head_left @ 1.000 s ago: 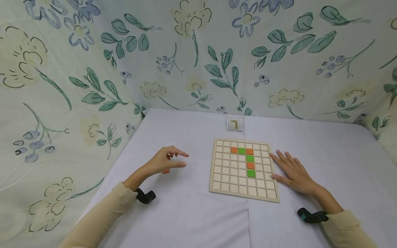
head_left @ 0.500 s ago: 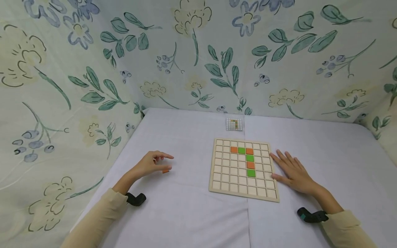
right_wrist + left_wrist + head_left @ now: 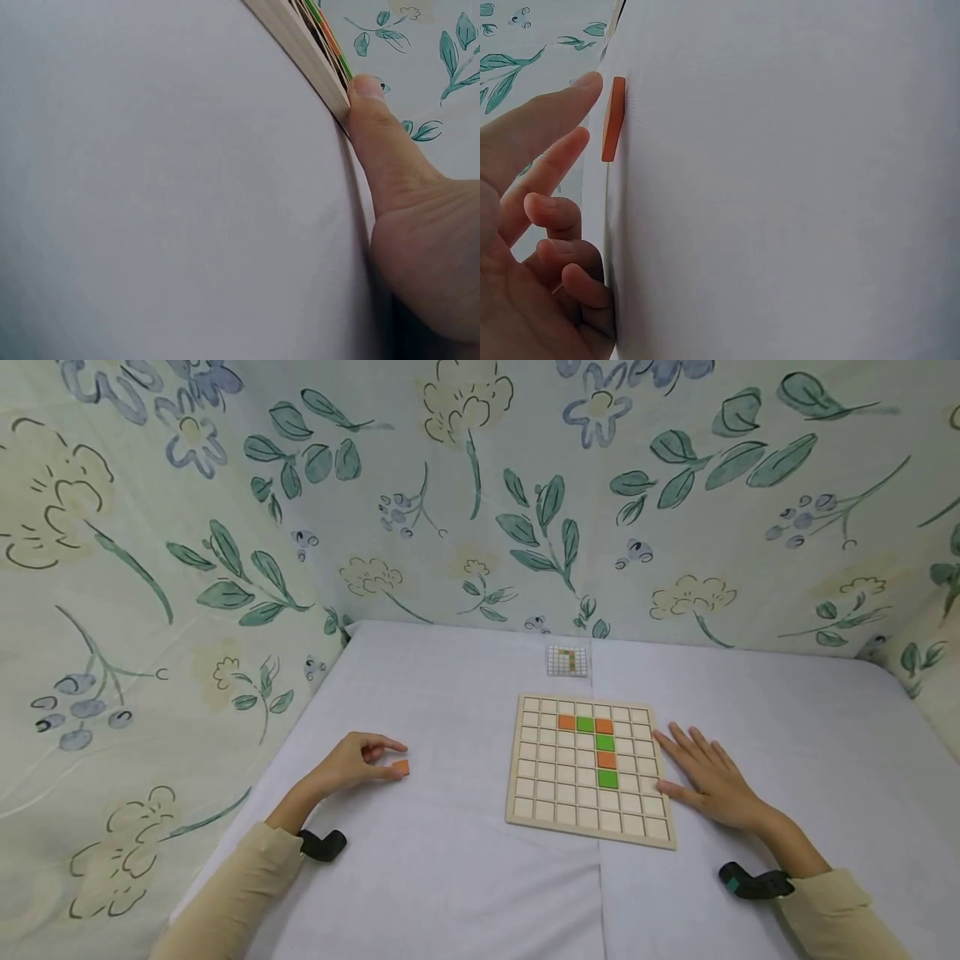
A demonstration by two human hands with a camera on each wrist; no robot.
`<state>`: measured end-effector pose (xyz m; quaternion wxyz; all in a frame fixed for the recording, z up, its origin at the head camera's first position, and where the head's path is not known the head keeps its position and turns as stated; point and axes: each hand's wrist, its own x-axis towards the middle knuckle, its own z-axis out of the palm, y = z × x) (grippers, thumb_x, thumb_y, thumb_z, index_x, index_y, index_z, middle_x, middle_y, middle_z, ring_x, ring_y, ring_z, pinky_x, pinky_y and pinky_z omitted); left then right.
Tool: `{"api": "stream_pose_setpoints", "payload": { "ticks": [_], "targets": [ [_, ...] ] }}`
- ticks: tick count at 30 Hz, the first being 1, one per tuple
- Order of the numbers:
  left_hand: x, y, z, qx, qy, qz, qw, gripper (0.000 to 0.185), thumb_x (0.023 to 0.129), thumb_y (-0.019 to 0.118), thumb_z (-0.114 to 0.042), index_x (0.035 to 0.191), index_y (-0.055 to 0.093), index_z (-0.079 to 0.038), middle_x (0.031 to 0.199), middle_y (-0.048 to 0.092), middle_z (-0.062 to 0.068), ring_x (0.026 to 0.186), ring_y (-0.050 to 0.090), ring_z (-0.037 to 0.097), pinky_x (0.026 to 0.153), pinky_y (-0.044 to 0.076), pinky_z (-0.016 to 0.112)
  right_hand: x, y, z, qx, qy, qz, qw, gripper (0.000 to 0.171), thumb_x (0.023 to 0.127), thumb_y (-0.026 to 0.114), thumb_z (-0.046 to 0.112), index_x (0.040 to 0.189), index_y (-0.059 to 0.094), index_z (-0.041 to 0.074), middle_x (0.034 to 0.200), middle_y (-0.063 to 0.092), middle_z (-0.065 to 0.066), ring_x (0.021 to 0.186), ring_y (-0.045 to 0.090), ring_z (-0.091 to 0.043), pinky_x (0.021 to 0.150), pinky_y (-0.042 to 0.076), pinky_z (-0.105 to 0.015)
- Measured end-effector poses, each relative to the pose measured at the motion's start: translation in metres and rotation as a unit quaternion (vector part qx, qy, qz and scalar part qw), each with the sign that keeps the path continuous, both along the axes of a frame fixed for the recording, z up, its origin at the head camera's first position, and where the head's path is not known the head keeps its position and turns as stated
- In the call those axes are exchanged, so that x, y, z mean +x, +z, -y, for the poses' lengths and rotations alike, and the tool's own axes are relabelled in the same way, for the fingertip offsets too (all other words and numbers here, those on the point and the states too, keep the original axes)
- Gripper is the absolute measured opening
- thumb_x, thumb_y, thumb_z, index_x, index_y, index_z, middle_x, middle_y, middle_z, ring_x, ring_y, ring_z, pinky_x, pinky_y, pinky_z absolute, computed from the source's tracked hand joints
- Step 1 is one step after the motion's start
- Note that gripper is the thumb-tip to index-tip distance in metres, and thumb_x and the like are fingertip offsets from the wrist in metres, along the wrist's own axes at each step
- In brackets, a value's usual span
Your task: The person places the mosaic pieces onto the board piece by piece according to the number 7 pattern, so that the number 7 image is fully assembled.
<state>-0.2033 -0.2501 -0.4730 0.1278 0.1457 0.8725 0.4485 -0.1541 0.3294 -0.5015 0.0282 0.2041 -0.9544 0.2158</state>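
My left hand (image 3: 352, 766) hovers low over the left part of the table, thumb and index finger spread apart. An orange square tile (image 3: 402, 767) lies flat on the cloth right at the thumb tip. In the left wrist view the tile (image 3: 613, 120) shows edge-on, just beyond the fingertips, while the other fingers curl loosely. On the right, my right hand (image 3: 708, 783) lies flat with fingers spread, its thumb and index fingertips at the right edge of a wooden grid board (image 3: 545, 769). Orange and green tiles (image 3: 605, 743) form a bent line on the board.
A small printed card (image 3: 566, 662) with a grid pattern lies behind the board. White cloth (image 3: 450, 877) covers the table, with a seam running toward the front. Floral fabric (image 3: 480, 493) hangs at the back and left. Black wrist cameras (image 3: 753, 882) sit at both wrists.
My left hand has drawn back to the left and lowered, so its thumb tip now meets the loose orange tile. The right hand and the board have stayed still.
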Motion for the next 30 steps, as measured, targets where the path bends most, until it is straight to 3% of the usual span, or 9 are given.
{"api": "stream_pose_setpoints", "payload": {
  "ticks": [14, 23, 30],
  "targets": [
    [0.005, -0.003, 0.004, -0.030, -0.011, -0.034, 0.9989, 0.032, 0.074, 0.090, -0.026, 0.101, 0.079, -0.013, 0.072, 0.045, -0.001, 0.071, 0.042, 0.013, 0.062, 0.034, 0.024, -0.002, -0.001, 0.000, -0.002, 0.002, 0.002, 1.000, 0.082, 0.096, 0.066, 0.037, 0.160, 0.021, 0.012, 0.162, 0.012, -0.025, 0.148, -0.001, -0.047, 0.113, -0.009, -0.061],
    [0.007, -0.010, 0.010, -0.019, -0.030, -0.061, 0.9975, 0.030, 0.075, 0.090, -0.021, 0.102, 0.079, -0.014, 0.073, 0.050, -0.001, 0.070, 0.042, 0.011, 0.061, 0.035, 0.022, 0.000, -0.002, 0.000, -0.005, 0.002, 0.001, 1.000, 0.082, 0.096, 0.066, 0.037, 0.160, 0.022, 0.012, 0.161, 0.013, -0.026, 0.147, 0.000, -0.048, 0.113, -0.009, -0.061],
    [0.006, -0.015, 0.012, -0.009, -0.045, -0.079, 0.9959, 0.027, 0.078, 0.087, -0.016, 0.104, 0.078, -0.010, 0.072, 0.047, -0.002, 0.070, 0.041, 0.011, 0.062, 0.034, 0.022, -0.001, -0.001, 0.000, -0.006, 0.005, 0.002, 1.000, 0.082, 0.096, 0.066, 0.036, 0.160, 0.020, 0.013, 0.162, 0.012, -0.025, 0.147, 0.000, -0.047, 0.113, -0.009, -0.061]
  ]
}}
